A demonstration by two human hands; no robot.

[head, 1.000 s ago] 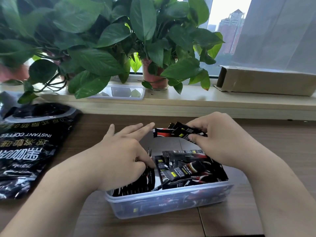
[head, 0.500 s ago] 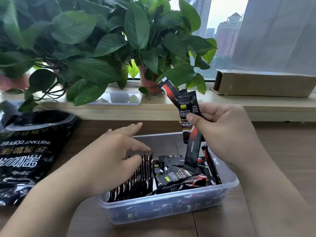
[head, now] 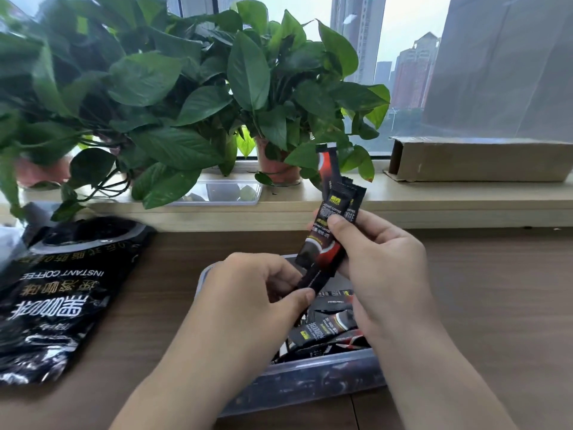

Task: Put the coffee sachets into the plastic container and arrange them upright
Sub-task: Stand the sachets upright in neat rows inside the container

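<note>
now the left hand (head: 257,293) has left the row it was steadying and pinches the lower end of a small bundle of coffee sachets (head: 333,231), thumb and fingers clamped on it. right hand (head: 381,268) grips the bundle's middle, fingers curled round. bundle is up, near upright, over the plastic container (head: 310,386) at the table's (head: 496,290) near edge. loose sachets (head: 322,330) lie flat inside. likely squaring the bundle before standing it in.

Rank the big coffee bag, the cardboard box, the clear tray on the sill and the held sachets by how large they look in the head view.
1. coffee bag
2. cardboard box
3. held sachets, close to the camera, so their place above the tray is unsure
4. clear tray
</note>
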